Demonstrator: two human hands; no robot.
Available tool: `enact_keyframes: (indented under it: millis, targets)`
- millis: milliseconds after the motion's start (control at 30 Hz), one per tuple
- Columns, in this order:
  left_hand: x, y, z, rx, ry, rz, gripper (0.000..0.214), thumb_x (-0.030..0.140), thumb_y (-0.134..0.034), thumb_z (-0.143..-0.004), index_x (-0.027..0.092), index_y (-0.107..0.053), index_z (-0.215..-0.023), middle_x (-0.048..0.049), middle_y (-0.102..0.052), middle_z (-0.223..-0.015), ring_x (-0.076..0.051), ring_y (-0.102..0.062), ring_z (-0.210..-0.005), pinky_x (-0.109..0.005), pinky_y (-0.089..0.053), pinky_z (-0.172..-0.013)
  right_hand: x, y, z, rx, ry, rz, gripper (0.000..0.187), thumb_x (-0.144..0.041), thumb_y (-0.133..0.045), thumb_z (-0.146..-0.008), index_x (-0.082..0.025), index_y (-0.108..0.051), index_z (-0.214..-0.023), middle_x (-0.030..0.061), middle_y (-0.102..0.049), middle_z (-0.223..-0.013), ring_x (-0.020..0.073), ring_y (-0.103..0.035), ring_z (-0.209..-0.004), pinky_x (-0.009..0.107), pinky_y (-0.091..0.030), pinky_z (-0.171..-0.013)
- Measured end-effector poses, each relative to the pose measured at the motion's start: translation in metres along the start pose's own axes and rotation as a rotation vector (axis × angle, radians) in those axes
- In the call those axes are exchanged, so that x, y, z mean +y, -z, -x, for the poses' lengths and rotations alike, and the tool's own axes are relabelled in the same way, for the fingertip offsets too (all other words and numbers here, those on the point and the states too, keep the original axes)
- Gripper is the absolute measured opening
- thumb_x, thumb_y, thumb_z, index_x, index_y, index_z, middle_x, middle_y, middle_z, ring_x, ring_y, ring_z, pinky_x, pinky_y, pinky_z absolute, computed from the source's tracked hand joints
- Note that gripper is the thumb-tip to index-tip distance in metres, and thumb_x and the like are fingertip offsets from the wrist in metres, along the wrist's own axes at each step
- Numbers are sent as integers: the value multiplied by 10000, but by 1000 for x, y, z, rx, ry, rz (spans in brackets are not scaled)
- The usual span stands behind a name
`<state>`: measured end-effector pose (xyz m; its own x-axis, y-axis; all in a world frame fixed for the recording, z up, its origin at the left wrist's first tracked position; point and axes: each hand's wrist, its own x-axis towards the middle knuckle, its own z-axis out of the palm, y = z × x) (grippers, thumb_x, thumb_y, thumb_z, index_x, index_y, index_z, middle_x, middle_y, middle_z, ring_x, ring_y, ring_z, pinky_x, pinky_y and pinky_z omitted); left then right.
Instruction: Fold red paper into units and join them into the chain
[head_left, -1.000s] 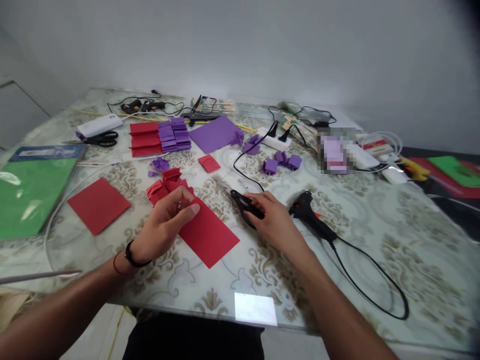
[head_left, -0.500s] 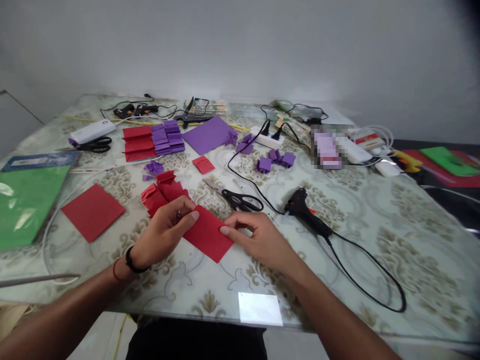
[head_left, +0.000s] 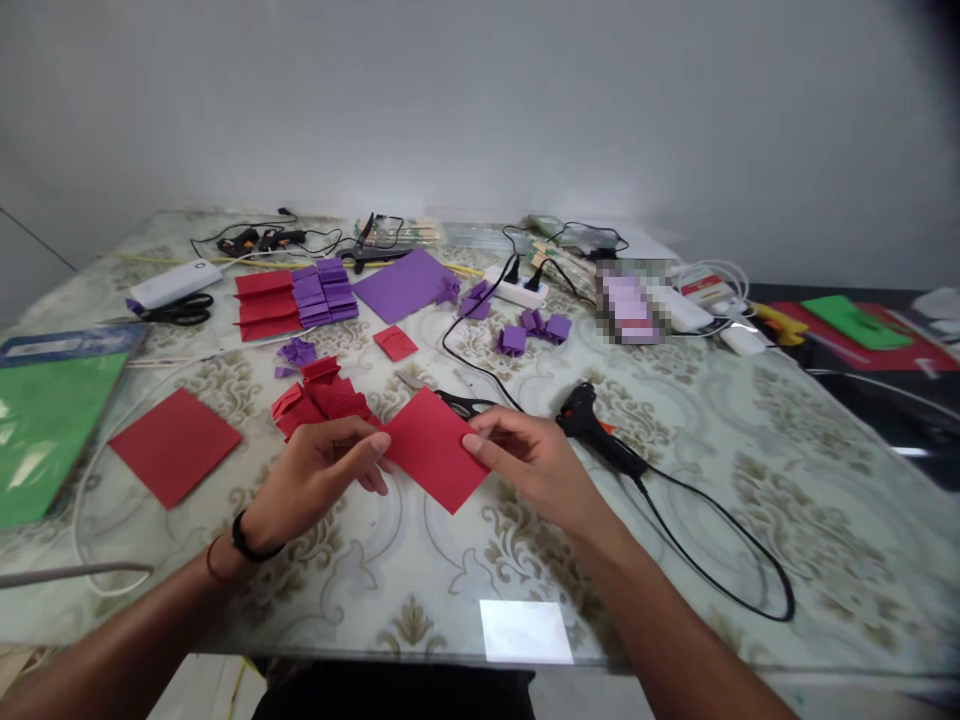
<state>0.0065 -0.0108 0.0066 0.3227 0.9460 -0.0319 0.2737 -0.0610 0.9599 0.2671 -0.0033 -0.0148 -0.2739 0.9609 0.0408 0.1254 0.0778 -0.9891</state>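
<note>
A red paper square is held just above the table between both hands. My left hand pinches its left corner, fingers closed on the edge. My right hand pinches its right corner with thumb and fingertips. Behind the paper lie black scissors, partly hidden by it. A heap of folded red pieces sits just beyond my left hand. A black glue gun lies right of my right hand, its cord looping toward the table's front.
A red square and green sheet lie at the left. Farther back are red and purple folded stacks, a purple sheet, purple folded pieces, a second pair of scissors, a power strip and cables.
My right hand left the scissors on the table and took the red paper's right corner. Both hands now hold the sheet, lifted and turned into a diamond.
</note>
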Motion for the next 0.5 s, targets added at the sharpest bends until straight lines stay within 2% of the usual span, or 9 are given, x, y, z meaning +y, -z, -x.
enact_keyframes:
  millis: [100,233,400,433,500]
  targets:
    - [1,0,0,-71,-14,-17,357,400,-639,-1005,165,-752,-762,-62,-802,-706,-172,-745,-644,-240,-564,-625,0,-3,2,12,14,20,218,-415,-728,-929,-198,-716,-916,4,-660,-776,158,-584,-712,281,-466,-677]
    - [0,-2,1,-111,-23,-65,359,374,-629,-1007,170,-750,-738,-52,-796,-705,-168,-738,-646,-239,-554,-628,-4,-6,3,31,19,28,197,-401,-705,-937,-204,-706,-926,10,-680,-790,162,-600,-715,282,-476,-676]
    - [-4,-5,2,70,-59,-35,246,343,-679,-965,177,-717,-788,-4,-714,-695,-132,-630,-602,-210,-463,-545,-10,-8,3,-94,25,109,175,-312,-675,-933,-198,-658,-801,2,-661,-746,156,-600,-707,276,-474,-685]
    - [-5,-6,2,85,-59,-29,239,345,-682,-962,178,-711,-793,3,-694,-694,-124,-602,-591,-206,-443,-529,-11,-9,3,-118,25,121,169,-310,-682,-928,-197,-657,-804,3,-665,-754,159,-608,-720,278,-478,-695]
    - [-7,-8,2,42,-65,-53,253,349,-679,-965,176,-714,-784,5,-676,-693,-117,-569,-590,-205,-423,-528,-11,-11,3,-135,19,132,142,-327,-707,-915,-195,-679,-870,13,-686,-810,168,-628,-756,281,-488,-712]
